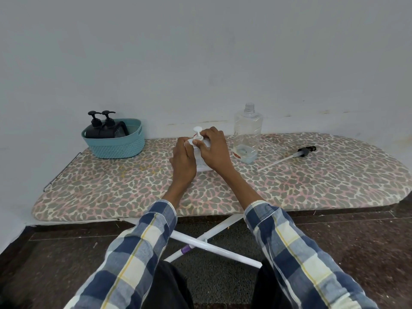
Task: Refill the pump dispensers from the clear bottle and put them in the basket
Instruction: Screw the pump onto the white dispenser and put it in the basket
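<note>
1. Far left on the ironing board (116,188), near the wall: a teal woven basket (116,146), holding two black pump dispensers (101,128) side by side, pump heads upright above the rim (a further dark shape lies behind them inside, too unclear to name).
2. At the middle of the board, standing upright on the leopard-print cover: a white pump dispenser (201,161), pale and translucent in the body, with a white pump head on top and a trace of red at the collar.
3. Left hand (184,159) wrapped around the dispenser's body from the left side, fingers curled against it in a grasp.
4. Right hand (214,150) over the top right of the same dispenser, thumb and fingertips pinching around the collar just below the pump head.
5. Just to the right of the hands, close but apart from them: a tall clear bottle (247,134), upright, cap off, threaded neck bare; only a shallow layer of clear liquid at the bottom (most of the body see-through and hollow).
6. Further right, lying flat on the cover: a loose black pump head with its long white dip tube (287,157), tube pointing back toward the clear bottle.
7. Both forearms in blue, white and yellow plaid sleeves (289,246).
</note>
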